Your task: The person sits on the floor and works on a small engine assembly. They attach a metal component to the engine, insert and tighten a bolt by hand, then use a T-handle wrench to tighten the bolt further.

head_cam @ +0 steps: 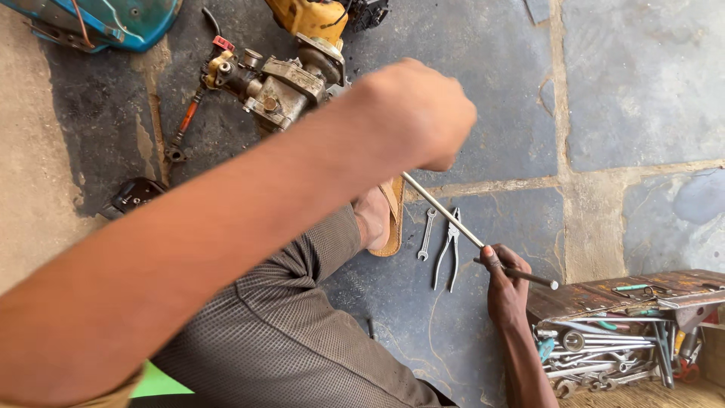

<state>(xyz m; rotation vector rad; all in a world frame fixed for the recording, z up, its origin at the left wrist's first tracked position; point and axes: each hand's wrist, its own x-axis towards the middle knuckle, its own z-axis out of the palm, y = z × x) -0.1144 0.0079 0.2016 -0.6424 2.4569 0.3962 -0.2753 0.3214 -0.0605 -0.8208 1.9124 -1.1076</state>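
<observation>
Near the middle of the stone floor (619, 83), our two hands are both closed on one long metal rod (445, 214). Our left hand (415, 113), raised close to the camera, wraps its upper end in a fist; our right hand (504, 283), lower down, pinches it near the far end, where a darker tip pokes out toward the toolbox (604, 298). We judge the rod stiff, fairly light and smooth, perhaps oily, so it is best gripped at both ends as now.

Beside the rod, on the floor, lie a small wrench (427, 234) and a pair of pliers (450, 249), close together next to our sandalled foot (387, 215). Toward the floor's far edge sits a greasy engine part (276, 83) with a yellow housing (310, 19) behind it and a blue shell (106, 19) in the far left corner. By the near right corner, the open toolbox holds a jumble of spanners (596, 355).

Our forearm hides much of the engine part, and we cannot make out where the rod's upper end stops inside the fist.
</observation>
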